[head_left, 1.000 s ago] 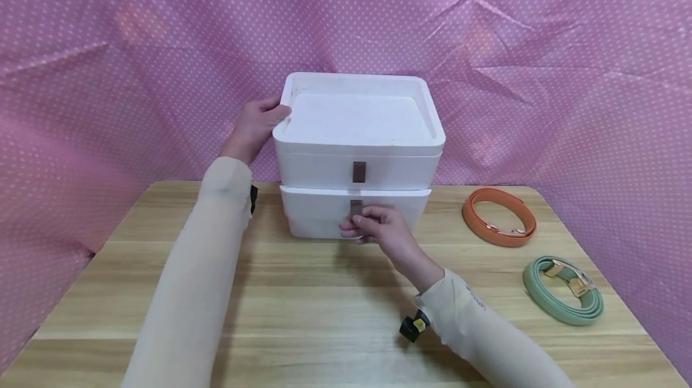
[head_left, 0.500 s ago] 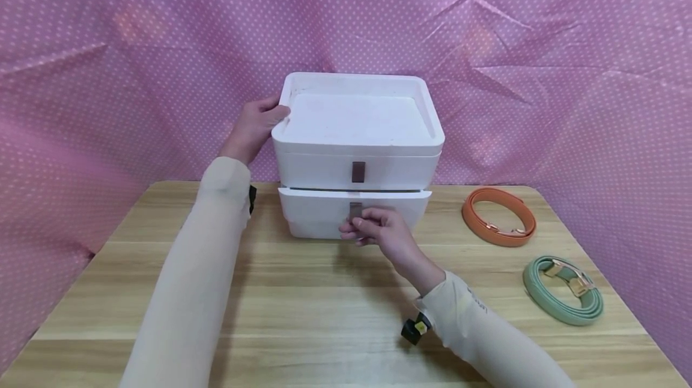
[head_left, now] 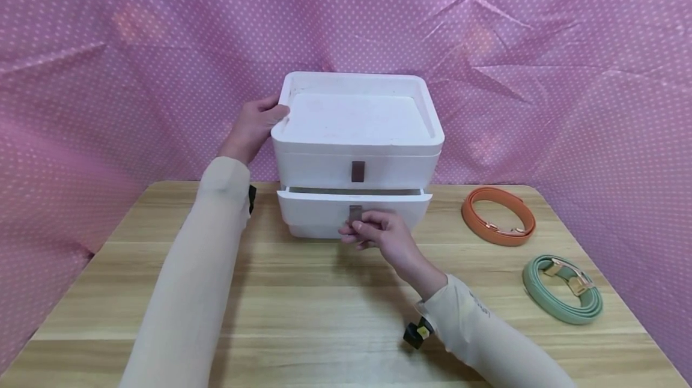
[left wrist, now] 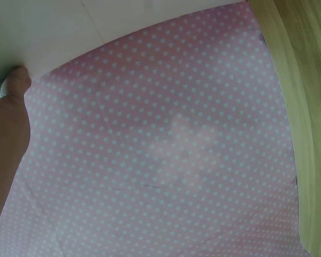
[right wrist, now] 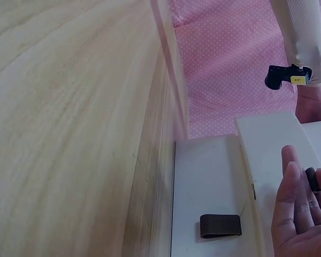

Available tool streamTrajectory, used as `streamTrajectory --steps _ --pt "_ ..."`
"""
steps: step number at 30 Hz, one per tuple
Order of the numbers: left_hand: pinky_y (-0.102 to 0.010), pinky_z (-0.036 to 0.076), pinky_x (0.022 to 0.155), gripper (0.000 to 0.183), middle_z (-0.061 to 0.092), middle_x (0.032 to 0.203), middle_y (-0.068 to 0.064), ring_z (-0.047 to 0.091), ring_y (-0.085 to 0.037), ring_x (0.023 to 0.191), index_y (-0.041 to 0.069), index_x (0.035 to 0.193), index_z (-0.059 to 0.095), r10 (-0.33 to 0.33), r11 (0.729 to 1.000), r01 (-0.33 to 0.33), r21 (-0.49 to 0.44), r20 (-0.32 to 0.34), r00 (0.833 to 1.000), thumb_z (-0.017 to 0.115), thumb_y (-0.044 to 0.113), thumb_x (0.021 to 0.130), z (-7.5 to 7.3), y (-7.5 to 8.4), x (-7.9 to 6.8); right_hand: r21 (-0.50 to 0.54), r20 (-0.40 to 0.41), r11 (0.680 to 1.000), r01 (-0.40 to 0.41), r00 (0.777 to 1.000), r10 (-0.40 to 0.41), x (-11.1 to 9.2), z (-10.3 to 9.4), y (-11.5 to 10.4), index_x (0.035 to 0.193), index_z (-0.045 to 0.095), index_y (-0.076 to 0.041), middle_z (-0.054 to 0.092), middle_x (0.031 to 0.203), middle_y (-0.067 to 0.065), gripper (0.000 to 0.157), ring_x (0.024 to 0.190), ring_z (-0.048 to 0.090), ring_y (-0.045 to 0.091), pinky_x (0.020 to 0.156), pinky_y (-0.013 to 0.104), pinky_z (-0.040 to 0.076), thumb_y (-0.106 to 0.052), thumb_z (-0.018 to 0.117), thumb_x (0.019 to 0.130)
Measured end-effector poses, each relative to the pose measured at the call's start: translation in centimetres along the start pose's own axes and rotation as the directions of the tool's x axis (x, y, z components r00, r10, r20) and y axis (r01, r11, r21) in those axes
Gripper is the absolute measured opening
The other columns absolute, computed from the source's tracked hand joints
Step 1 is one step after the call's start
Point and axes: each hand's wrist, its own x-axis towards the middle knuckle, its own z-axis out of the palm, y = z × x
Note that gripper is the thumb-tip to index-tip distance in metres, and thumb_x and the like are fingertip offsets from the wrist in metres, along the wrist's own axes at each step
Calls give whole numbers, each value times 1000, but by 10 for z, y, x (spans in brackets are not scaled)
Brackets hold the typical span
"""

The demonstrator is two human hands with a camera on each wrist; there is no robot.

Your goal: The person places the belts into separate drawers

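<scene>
A white drawer unit [head_left: 357, 118] with a tray-like top stands at the back of the table. My left hand [head_left: 256, 125] holds its upper left edge, thumb over the rim. In the left wrist view, the thumb [left wrist: 16, 85] lies against the white side. My right hand [head_left: 378, 235] pinches the brown pull tab [head_left: 355, 214] of a partly pulled-out drawer [head_left: 313, 211], below the closed top drawer [head_left: 313, 170]. The right wrist view shows this pinched tab [right wrist: 313, 179] and another tab [right wrist: 220, 226] on a closed drawer beneath, largely hidden in the head view.
A coiled orange belt [head_left: 476, 220] lies right of the drawer unit. Nearer the front right is a coiled green belt [head_left: 540, 295] with a gold buckle. A pink dotted cloth [head_left: 540, 124] hangs behind and beside the wooden table [head_left: 303, 316].
The right hand has pulled the drawer slightly toward the front, and a gap has opened above it, widening over the frames. The left hand has stayed on the unit's edge.
</scene>
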Motion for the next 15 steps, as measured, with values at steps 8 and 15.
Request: streamTrajectory --steps 8,15 --pt "-36 37 110 59 38 154 -4 40 -21 137 17 152 37 21 1000 -21 -2 10 1000 58 31 99 -1 1 -2 -13 9 1000 23 1000 -23 -3 1 1 110 61 13 70 106 22 25 97 68 38 83 56 54 -9 57 99" --pt "-37 36 111 59 38 154 -3 39 -21 138 19 152 37 9 1000 -9 4 14 1000 59 34 100 -1 1 -2 -21 4 1000 9 1000 -8 -4 1 -1 110 62 11 71 105 20 24 91 70 37 73 42 59 -9 57 99"
